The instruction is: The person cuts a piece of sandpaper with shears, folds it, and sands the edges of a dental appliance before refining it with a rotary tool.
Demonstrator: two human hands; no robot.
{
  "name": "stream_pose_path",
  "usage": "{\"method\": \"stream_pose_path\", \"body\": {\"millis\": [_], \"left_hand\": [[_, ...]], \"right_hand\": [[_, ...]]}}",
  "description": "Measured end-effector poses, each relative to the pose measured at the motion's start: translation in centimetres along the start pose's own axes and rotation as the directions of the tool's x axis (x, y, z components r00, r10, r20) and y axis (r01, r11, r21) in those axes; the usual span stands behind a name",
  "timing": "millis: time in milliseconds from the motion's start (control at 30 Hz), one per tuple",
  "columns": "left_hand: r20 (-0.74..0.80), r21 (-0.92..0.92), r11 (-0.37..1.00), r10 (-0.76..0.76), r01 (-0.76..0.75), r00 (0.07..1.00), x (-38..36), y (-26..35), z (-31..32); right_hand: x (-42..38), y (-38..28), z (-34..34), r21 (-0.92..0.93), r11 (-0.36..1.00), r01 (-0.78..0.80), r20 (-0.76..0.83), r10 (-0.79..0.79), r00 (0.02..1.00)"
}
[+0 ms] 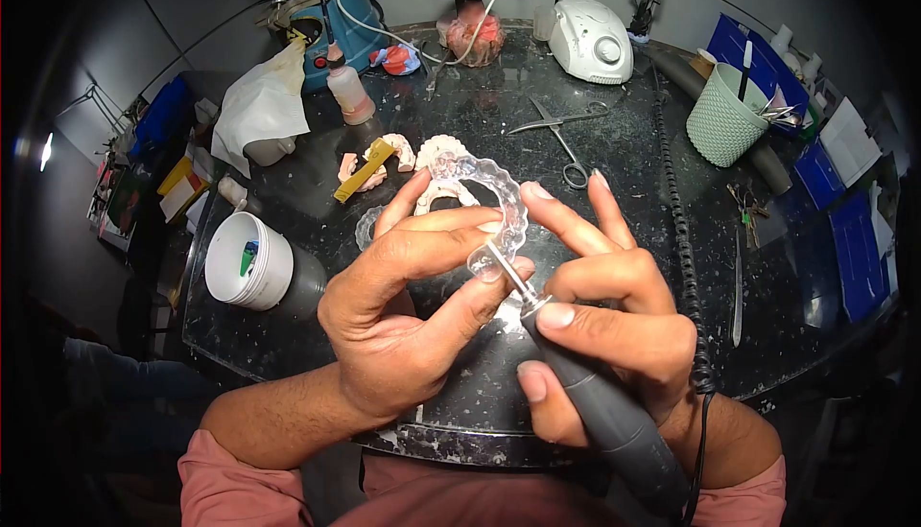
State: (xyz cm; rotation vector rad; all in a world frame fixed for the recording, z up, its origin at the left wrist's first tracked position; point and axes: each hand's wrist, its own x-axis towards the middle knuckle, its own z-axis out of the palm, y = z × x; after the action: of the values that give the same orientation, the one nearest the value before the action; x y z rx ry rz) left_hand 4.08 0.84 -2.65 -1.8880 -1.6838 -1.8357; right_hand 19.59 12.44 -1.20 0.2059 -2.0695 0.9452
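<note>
My left hand (408,306) is closed, pinching a clear dental aligner (515,203) between thumb and fingers, with its arch curving up and away. Wrapped round a black rotary handpiece (600,398) is my right hand (624,311), its thumb and index finger near the front end. The handpiece's thin metal bur (508,266) reaches the aligner's near end by my left thumb; whether it touches cannot be made out. One right fingertip is near the aligner's outer edge. Behind my left hand lie plaster dental models (444,151), a yellow strip (365,170) and another clear piece (366,228), partly hidden.
A white tub (240,278) stands left. Scissors (558,126) lie beyond my right hand, before a white control box (592,43). The handpiece's coiled cord (677,220) runs along the right, near tweezers (737,292) and a pale green cup (720,124). A bottle (349,95) stands at the back.
</note>
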Motion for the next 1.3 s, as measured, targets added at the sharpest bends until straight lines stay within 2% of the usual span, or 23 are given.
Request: {"method": "stream_pose_path", "body": {"millis": [100, 200, 333, 433, 467, 533, 567, 733, 800, 867, 933, 1000, 1033, 1067, 1133, 1167, 1200, 1267, 1300], "left_hand": [[0.006, 0.010, 1.000, 0.005, -0.005, 1.000, 0.0, 0.0, -0.1], [0.022, 0.034, 0.999, 0.015, -0.016, 1.000, 0.1, 0.1, -0.2], [0.026, 0.042, 0.999, 0.002, -0.003, 1.000, 0.2, 0.2, -0.2], [-0.018, 0.019, 1.000, -0.011, 0.012, 1.000, 0.1, 0.2, 0.1], [-0.018, 0.018, 1.000, -0.011, 0.012, 1.000, 0.1, 0.2, 0.1], [-0.041, -0.038, 0.999, -0.023, 0.022, 0.999, 0.1, 0.2, 0.2], [-0.041, -0.038, 0.999, -0.022, 0.021, 0.999, 0.1, 0.1, 0.2], [0.010, 0.021, 0.999, 0.043, -0.043, 0.999, 0.1, 0.1, -0.1], [0.012, 0.020, 0.998, 0.055, -0.056, 0.998, 0.0, -0.2, -0.2], [0.014, 0.020, 0.998, 0.066, -0.066, 0.998, 0.0, -0.3, 0.0], [-0.064, -0.036, 0.999, 0.023, -0.026, 0.998, 0.1, -0.2, 0.3], [-0.068, -0.059, 0.998, 0.024, -0.028, 0.997, 0.2, -0.2, 0.3], [-0.071, -0.083, 0.996, 0.022, -0.028, 0.997, 0.2, -0.2, 0.3], [-0.071, -0.084, 0.996, 0.021, -0.027, 0.997, 0.3, -0.2, 0.3], [0.017, -0.183, 0.983, -0.017, 0.020, 1.000, 0.4, -0.1, 0.4], [0.044, -0.197, 0.980, -0.006, 0.014, 0.999, 0.4, -0.2, 0.4], [0.047, -0.201, 0.980, -0.004, 0.014, 0.999, 0.4, -0.3, 0.4], [0.172, -0.160, 0.987, 0.045, -0.017, 0.984, 0.3, -0.5, 0.1], [0.192, -0.164, 0.987, 0.032, 0.000, 0.981, 0.1, -0.5, 0.0]], "right_hand": [[0.4, -0.4, -0.6, -0.046, 0.999, 0.019, 0.115, -0.013, 0.993], [0.1, -0.1, -0.1, -0.013, 1.000, -0.009, 0.028, 0.010, 1.000], [0.1, -0.1, 0.0, -0.009, 1.000, 0.003, 0.008, -0.002, 1.000], [0.4, -0.3, -0.7, -0.051, 0.998, 0.041, 0.139, -0.034, 0.990], [0.4, -0.2, -0.6, -0.052, 0.998, 0.041, 0.140, -0.034, 0.990], [0.2, 0.0, -0.1, -0.031, 0.999, 0.020, 0.035, -0.019, 0.999], [0.5, -0.3, -0.5, -0.049, 0.999, 0.022, 0.095, -0.018, 0.995], [0.5, -0.3, -0.6, -0.070, 0.997, 0.027, 0.049, -0.023, 0.999], [0.7, -0.4, -1.0, -0.059, 0.997, 0.048, 0.127, -0.040, 0.991], [0.6, -0.1, -0.9, -0.053, 0.998, 0.040, 0.104, -0.034, 0.994], [0.7, -0.2, -1.0, -0.047, 0.998, 0.033, 0.080, -0.029, 0.996], [1.2, -0.7, -1.5, -0.050, 0.998, 0.026, 0.120, -0.020, 0.993], [1.0, -0.1, -1.8, -0.041, 0.998, 0.042, 0.077, -0.039, 0.996], [0.6, 1.6, -1.5, 0.074, 0.994, 0.086, -0.051, -0.083, 0.995], [0.7, 0.8, -1.0, 0.124, 0.978, -0.169, -0.184, 0.190, 0.964], [0.9, 0.7, -0.9, 0.215, 0.947, -0.238, -0.166, 0.276, 0.947], [1.1, 0.0, -0.6, 0.399, 0.856, -0.329, -0.164, 0.419, 0.893], [1.3, -0.6, -0.9, 0.482, 0.757, -0.442, -0.128, 0.560, 0.819], [1.3, -0.6, -0.9, 0.483, 0.755, -0.443, -0.126, 0.561, 0.818]]}}
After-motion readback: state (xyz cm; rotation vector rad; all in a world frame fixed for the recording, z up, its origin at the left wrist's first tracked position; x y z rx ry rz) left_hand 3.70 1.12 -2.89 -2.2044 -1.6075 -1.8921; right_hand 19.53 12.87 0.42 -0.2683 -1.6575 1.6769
